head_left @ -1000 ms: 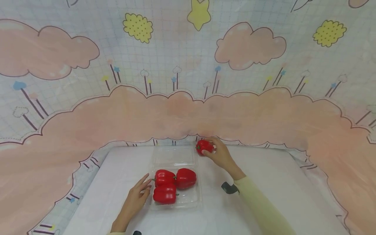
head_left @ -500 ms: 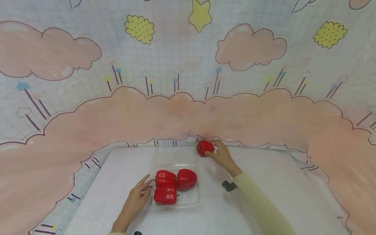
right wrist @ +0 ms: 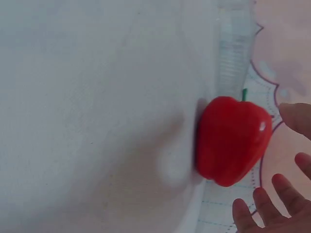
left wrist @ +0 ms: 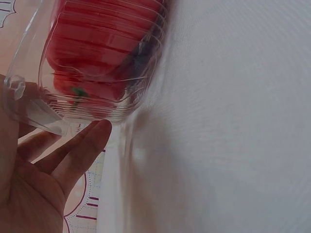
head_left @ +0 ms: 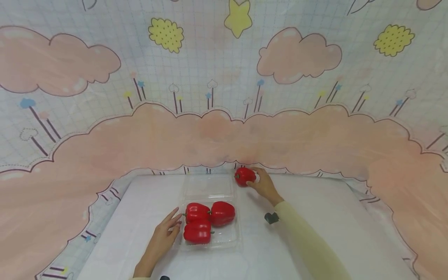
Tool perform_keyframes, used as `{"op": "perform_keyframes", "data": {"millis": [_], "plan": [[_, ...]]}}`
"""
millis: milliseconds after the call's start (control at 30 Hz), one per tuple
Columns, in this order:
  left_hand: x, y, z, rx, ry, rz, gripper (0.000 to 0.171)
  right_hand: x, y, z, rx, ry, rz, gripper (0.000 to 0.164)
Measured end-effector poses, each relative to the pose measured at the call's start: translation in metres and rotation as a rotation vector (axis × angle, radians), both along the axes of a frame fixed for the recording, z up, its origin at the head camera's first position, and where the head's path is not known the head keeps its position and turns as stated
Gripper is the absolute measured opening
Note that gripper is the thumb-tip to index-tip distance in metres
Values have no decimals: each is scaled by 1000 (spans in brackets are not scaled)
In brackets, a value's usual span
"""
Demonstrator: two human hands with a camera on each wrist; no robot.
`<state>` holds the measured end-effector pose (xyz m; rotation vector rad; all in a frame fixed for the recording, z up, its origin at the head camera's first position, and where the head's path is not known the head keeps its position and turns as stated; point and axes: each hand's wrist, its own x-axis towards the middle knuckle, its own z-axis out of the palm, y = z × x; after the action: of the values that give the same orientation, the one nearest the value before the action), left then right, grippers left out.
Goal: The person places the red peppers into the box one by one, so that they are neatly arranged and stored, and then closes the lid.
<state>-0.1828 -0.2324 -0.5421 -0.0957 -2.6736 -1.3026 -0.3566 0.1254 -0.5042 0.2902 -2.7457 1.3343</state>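
A clear plastic clamshell container (head_left: pixel 224 236) holds three red bell peppers (head_left: pixel 198 232) in the head view. My left hand (head_left: pixel 161 238) is at its left side, fingers extended; in the left wrist view the fingertips of that hand (left wrist: pixel 53 179) are right at the container's ribbed wall (left wrist: pixel 87 112). Beyond the container's right back corner, a fourth red bell pepper (head_left: pixel 244 177) lies on the table with its green stem to the left. My right hand (head_left: pixel 264 184) is around its right side. The right wrist view shows that hand's fingers (right wrist: pixel 286 194) spread and apart from the pepper (right wrist: pixel 233 141).
The container's clear lid (head_left: pixel 209 186) lies folded back toward the rear of the white table (head_left: pixel 308 225). A patterned cloth (head_left: pixel 224 136) with clouds and stars hangs behind the table. Below my right wrist hangs a small black wrist device (head_left: pixel 271 218).
My right hand has drawn slightly to the right, its thumb sliding toward the pepper's edge, and the right sleeve has shifted a little. The left hand and the peppers have stayed put.
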Motion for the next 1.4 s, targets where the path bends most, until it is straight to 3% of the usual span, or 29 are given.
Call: {"op": "perform_keyframes", "data": {"millis": [133,333,567,1167,1400], "plan": [[1,-2,-1,-3,-20,-5,48,-7,-4,-12,4,-13,-20,65],[7,-7,0,-8,-13,24,50,-18,-18,-25,31,-34,21,73],[9,-3,0,15,-10,1,51,-25,-20,-35,24,-44,4,79],[2,0,0,8,-52,0,51,-40,-13,-30,76,-54,25,77],[2,0,1,-11,-36,7,46,-41,-8,-21,82,2,31,75]]}}
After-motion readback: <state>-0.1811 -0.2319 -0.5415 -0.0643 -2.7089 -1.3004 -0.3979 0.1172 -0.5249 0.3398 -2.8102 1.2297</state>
